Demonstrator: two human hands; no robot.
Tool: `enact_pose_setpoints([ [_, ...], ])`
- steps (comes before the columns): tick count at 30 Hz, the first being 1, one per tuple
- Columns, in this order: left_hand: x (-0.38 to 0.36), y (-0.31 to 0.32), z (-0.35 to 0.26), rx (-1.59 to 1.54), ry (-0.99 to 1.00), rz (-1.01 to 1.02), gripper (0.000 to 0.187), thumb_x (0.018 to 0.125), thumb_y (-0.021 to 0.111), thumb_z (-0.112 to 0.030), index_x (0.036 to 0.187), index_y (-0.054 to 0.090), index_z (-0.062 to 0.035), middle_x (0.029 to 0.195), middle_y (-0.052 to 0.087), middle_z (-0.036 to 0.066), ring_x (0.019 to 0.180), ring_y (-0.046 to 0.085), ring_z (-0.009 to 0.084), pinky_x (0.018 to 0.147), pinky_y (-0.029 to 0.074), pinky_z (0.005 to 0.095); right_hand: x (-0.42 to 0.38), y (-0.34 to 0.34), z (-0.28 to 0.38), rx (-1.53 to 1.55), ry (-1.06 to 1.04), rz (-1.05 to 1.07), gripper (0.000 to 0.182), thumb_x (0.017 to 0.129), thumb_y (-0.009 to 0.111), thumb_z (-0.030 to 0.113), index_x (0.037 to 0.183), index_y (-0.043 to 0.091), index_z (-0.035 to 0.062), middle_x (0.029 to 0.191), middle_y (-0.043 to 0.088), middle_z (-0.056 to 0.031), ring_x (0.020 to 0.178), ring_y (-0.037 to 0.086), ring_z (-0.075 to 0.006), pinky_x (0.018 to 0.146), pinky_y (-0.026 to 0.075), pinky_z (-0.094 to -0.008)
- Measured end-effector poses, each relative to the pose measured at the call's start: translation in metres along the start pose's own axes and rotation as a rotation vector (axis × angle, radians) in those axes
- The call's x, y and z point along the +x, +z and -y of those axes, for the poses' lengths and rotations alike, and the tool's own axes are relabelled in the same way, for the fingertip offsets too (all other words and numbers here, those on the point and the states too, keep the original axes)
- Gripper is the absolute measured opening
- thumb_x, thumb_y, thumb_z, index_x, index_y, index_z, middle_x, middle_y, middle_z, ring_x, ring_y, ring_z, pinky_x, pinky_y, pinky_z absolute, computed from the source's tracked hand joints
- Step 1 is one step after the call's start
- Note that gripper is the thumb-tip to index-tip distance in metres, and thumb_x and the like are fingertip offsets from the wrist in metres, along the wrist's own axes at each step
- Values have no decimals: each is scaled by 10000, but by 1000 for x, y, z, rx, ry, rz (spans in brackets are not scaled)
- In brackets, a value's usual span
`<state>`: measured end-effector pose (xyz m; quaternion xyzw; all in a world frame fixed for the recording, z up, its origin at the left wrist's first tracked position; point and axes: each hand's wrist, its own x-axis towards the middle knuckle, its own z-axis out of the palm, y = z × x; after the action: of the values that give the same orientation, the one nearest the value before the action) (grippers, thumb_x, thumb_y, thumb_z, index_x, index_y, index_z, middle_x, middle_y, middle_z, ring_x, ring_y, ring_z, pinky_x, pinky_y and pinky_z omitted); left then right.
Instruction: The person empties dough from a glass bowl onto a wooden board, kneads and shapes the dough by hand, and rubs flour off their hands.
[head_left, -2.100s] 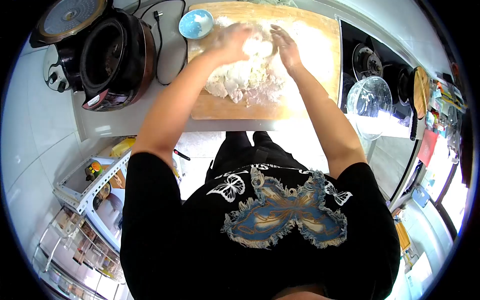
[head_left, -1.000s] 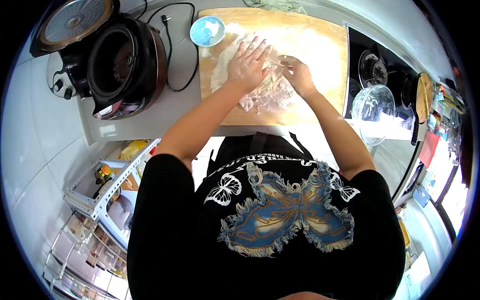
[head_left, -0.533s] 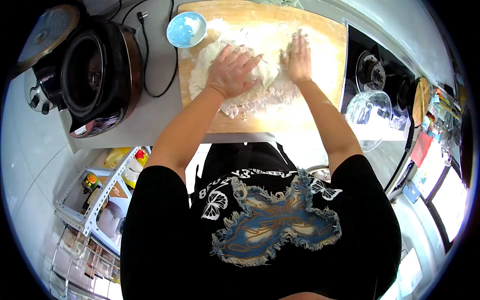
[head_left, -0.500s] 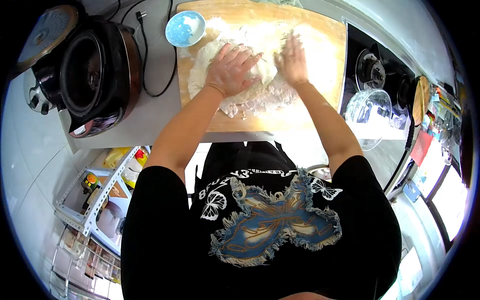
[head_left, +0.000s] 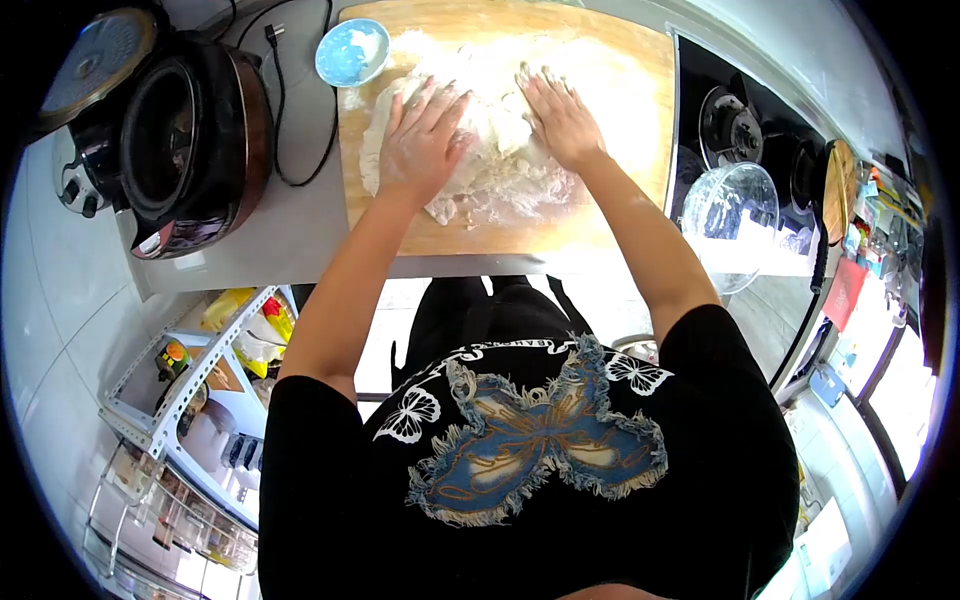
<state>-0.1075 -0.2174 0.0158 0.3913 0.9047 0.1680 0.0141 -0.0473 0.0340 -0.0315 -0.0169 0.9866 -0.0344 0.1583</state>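
Observation:
A pale, floury mass of dough (head_left: 496, 140) lies on a wooden board (head_left: 610, 225), with loose flour around it. My left hand (head_left: 424, 145) rests on the dough's left part, its fingers stretched out and pointing away from me. On the right side of the dough lies my right hand (head_left: 562, 120), palm down with its fingers extended and dusted with flour. Neither hand is wrapped round anything. Past the board's far left corner area sits a small blue bowl (head_left: 345, 60) with white flour in it.
A black rice cooker (head_left: 235, 120) with its lid raised stands at the left, beside a cord with a plug (head_left: 275, 38). To the right are a gas stove (head_left: 730, 130) and a clear glass bowl (head_left: 728, 205). A shelf rack (head_left: 215, 350) stands below left.
My right hand has come leftward onto the dough's edge. My left hand has slid left over the dough, its fingers now pointing straighter ahead. The whole view has shifted slightly.

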Motion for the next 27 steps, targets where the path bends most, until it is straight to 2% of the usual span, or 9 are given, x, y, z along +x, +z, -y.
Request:
enact_pose_setpoints([
  [5,-23,6,-7,9,-130,-97,551,927,631,-341,1455,504,-247,1557,418,1,1462,337,258,1207,209,532,1,13,8,-52,37,-115,622,1053,388,386,1575,218,93,1631,258,-111,1496,264,-283,1239,201,-415],
  [9,-29,-1,-3,-97,-113,-99,574,908,669,-269,1459,510,-253,1554,429,21,1457,350,301,1184,241,543,-71,14,6,-42,-46,13,651,1055,366,430,1584,194,91,1622,275,-126,1491,268,-314,1242,197,-412],
  [11,-28,-2,0,-102,-109,-82,582,910,668,-261,1466,499,-256,1559,421,14,1459,348,299,1184,246,540,-78,5,-6,21,34,193,655,1065,325,456,1585,180,84,1639,230,-122,1508,228,-304,1248,180,-409],
  [12,-29,-3,1,-105,-104,-56,590,912,667,-254,1474,488,-260,1564,414,7,1461,346,296,1183,250,537,-64,7,-5,-6,64,156,663,1066,289,477,1587,173,83,1646,209,-125,1512,219,-300,1252,163,-405],
  [16,-28,-5,-2,-95,-104,-54,596,917,660,-252,1483,474,-273,1568,408,-4,1463,345,290,1181,259,534,-2,3,2,39,126,-20,661,1069,259,481,1586,175,77,1650,191,-131,1513,216,-302,1252,162,-404],
  [18,-28,-3,-4,-66,-105,-73,590,920,649,-249,1482,475,-270,1570,405,0,1463,346,290,1180,260,539,9,8,8,-105,147,-65,645,1072,259,447,1583,174,63,1646,200,-141,1513,213,-307,1251,170,-409],
  [22,-27,1,-1,-47,-117,-62,600,931,627,-284,1497,430,-318,1591,357,-44,1476,317,236,1201,250,526,-55,20,15,-199,18,47,635,1071,270,416,1581,168,52,1644,204,-148,1515,207,-309,1248,178,-417],
  [24,-29,2,0,-58,-113,-55,589,939,612,-296,1498,428,-310,1596,348,-34,1478,310,244,1201,243,532,-84,15,5,-25,-57,212,635,1065,343,395,1579,182,58,1626,245,-164,1499,244,-336,1240,191,-436],
  [27,-29,0,-1,-43,-112,-44,590,944,602,-310,1504,418,-306,1598,344,-34,1478,309,247,1200,241,537,-54,18,-10,-6,59,81,655,1064,307,429,1581,167,52,1644,200,-149,1515,205,-318,1247,159,-425],
])
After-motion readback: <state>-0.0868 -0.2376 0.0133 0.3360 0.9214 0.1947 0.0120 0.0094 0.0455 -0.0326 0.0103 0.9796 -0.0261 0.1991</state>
